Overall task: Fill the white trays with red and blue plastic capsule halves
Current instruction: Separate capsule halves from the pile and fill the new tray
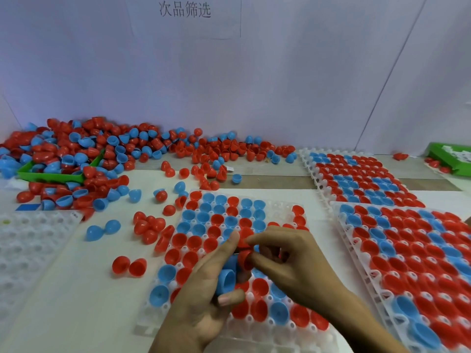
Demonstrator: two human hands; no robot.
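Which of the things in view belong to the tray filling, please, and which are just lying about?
In the job: left hand, right hand, red half, blue half, centre tray, loose pile.
Lying about: green bin, wall sign.

This is a sorting station in a small factory or workshop. A printed Chinese sign (184, 9) hangs on the plain partition wall (280, 85) at twelve o'clock. A heap of loose red and blue capsule halves (102, 151) sprawls across the surface (76, 276) at ten o'clock, partly burying a green bin (51, 176). Filled white trays (356, 179) lie at two and three o'clock.
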